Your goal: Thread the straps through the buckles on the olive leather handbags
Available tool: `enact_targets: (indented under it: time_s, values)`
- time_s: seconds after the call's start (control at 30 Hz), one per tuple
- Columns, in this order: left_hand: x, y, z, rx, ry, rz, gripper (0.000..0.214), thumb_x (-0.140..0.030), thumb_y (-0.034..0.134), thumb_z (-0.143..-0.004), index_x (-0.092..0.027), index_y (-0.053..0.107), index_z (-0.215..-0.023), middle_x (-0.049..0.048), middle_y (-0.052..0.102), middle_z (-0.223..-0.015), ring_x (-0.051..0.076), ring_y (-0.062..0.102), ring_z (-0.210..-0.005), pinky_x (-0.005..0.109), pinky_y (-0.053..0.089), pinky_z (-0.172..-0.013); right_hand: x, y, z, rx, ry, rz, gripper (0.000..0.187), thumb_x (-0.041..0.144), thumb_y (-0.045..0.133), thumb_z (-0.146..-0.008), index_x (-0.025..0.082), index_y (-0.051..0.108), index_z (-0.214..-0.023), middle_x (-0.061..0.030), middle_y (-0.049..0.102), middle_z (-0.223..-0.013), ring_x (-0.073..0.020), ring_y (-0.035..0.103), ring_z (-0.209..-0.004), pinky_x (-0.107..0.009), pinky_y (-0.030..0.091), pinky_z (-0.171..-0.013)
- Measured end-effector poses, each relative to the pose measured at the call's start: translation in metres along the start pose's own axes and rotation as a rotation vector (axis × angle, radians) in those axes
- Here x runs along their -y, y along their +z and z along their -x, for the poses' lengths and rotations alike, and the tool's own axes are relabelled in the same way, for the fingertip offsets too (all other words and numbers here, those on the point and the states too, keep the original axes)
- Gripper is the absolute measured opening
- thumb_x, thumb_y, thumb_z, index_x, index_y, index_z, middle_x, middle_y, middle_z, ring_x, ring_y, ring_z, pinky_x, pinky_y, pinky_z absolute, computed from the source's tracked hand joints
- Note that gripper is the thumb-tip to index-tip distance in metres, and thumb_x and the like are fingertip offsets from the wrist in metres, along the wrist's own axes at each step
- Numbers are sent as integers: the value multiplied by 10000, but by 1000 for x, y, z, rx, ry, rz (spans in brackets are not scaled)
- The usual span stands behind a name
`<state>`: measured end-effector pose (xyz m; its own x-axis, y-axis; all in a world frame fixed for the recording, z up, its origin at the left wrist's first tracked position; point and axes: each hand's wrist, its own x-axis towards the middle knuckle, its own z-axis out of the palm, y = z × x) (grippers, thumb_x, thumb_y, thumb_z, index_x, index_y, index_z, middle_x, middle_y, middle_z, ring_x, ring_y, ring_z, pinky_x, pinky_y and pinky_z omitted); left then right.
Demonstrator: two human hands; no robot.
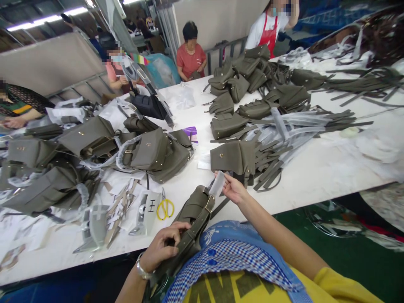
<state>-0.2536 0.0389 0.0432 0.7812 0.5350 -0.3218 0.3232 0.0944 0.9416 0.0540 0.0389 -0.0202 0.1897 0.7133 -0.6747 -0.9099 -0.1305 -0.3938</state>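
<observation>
An olive-grey handbag [194,206] with a gold buckle on its strap lies tilted against my body at the table's front edge. My left hand [166,245] grips the bag's strap [193,234] at its lower end, thumb and fingers closed around it. At the strap's upper end, my right hand [232,187] pinches a whitish translucent wrapping strip [217,185] between thumb and fingers. Just beyond that hand sits another olive bag [232,159] with a small gold fitting. Yellow-handled scissors [165,207] rest on the table near my left hand.
Piled bags [151,153] cover the left of the white table [303,176]; more bags [240,78] and loose straps [274,162] lie at right. Cut scraps [118,206] and a clear plastic piece [143,212] lie front left. Several co-workers stand or sit across the table, one handling a black bag [148,105].
</observation>
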Motion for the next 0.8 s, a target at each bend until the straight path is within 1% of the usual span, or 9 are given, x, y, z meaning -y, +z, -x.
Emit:
enact_targets:
  time_s: [0.13,0.27,0.4,0.47,0.5,0.57,0.63,0.7,0.8]
  values:
    - [20,-2,10,-58,-93,130,388,-520,684,-574,-164,530,-575,147,603,-1208,348,538,-1083,482,386,-937,-6,-4,-15,-31,25,-57,206,104,417,-899,110,619,-939,-106,742,-909,-156,703,-859,-234,589,-696]
    - [34,-4,18,-129,-150,243,405,-522,705,-535,-165,517,-569,138,606,-1200,346,568,-1031,465,421,-880,-7,1,-19,-19,58,-103,239,100,367,-922,86,601,-969,-107,740,-830,-141,706,-811,-224,583,-712]
    - [35,-5,21,-180,-166,236,471,-583,688,-522,-167,467,-541,143,616,-1171,343,591,-978,464,446,-831,-7,9,-12,35,71,-121,278,168,330,-951,90,590,-1012,-135,726,-922,-163,694,-883,-271,583,-751]
    - [30,-4,21,-172,-149,206,471,-584,680,-544,-167,463,-542,145,621,-1156,333,591,-975,454,451,-833,-10,13,-1,119,67,-108,264,251,380,-951,109,587,-1035,-141,704,-1022,-177,671,-966,-303,569,-811]
    - [26,-3,20,-162,-135,192,458,-573,678,-564,-166,469,-550,145,621,-1155,329,588,-983,451,449,-845,-12,15,8,193,76,-82,261,290,423,-940,122,583,-1059,-138,685,-1082,-183,654,-1010,-323,554,-851]
    - [16,-2,17,-155,-97,152,425,-548,661,-616,-166,483,-568,144,624,-1151,322,581,-1005,454,440,-878,-17,19,28,387,144,29,287,329,517,-900,148,574,-1116,-126,645,-1175,-193,623,-1072,-359,510,-925]
    - [1,0,13,-150,-70,63,381,-513,624,-692,-167,500,-592,143,619,-1170,315,565,-1049,460,423,-922,-20,23,49,554,234,203,328,349,565,-873,160,586,-1140,-119,633,-1196,-199,607,-1093,-369,473,-960]
    - [-17,4,10,-174,-58,-88,316,-449,565,-784,-172,523,-637,132,605,-1200,290,545,-1098,447,404,-963,-21,27,66,610,241,387,343,402,559,-870,146,636,-1085,-118,662,-1127,-194,619,-1049,-330,485,-917]
    - [-43,15,7,-286,-18,-393,219,-354,498,-866,-189,555,-733,105,592,-1204,243,516,-1140,422,376,-1004,-17,31,79,545,103,543,374,468,551,-859,148,689,-995,-81,691,-997,-146,639,-882,-222,518,-732]
